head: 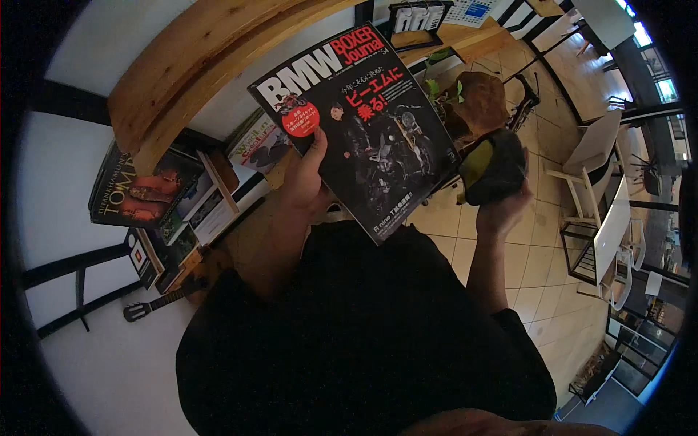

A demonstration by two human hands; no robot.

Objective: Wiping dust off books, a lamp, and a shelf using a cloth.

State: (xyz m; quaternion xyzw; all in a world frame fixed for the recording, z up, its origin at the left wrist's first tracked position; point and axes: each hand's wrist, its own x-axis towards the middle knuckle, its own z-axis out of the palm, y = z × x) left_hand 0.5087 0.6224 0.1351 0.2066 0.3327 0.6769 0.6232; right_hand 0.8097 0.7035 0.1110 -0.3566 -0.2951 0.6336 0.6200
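Note:
My left hand grips a dark-covered motorcycle magazine by its left edge, with the thumb lying on the front cover. The magazine is closed and tilted, its cover facing me. At the right, my right hand holds a dark, rounded object with a yellow-green patch, possibly a bunched cloth; most of its fingers are hidden behind it. This object is close to the magazine's lower right edge; whether they touch I cannot tell.
Above runs a thick wooden shelf with a flip calendar further right. Books and magazines fill a rack at the left, near a guitar's headstock. A plant, a brown stool-like seat, chairs and a white table stand around the tiled floor.

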